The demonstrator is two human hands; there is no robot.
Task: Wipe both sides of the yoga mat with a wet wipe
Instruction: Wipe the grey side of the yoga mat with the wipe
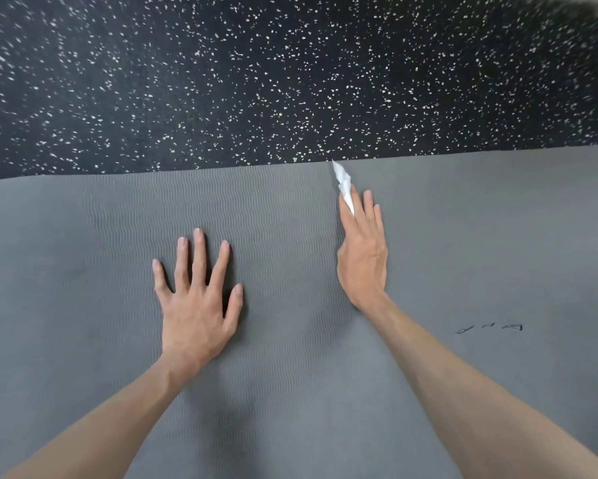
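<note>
A grey yoga mat with a fine wavy texture fills the lower two thirds of the head view. My left hand lies flat on it, palm down, fingers spread, holding nothing. My right hand rests on its edge further right, fingers stretched toward the mat's far edge. A crumpled white wet wipe sticks out from between those fingers and reaches almost to the far edge of the mat. The part of the wipe under the hand is hidden.
Beyond the mat's far edge lies a black rubber floor with white speckles. A small dark printed mark sits on the mat to the right of my right forearm.
</note>
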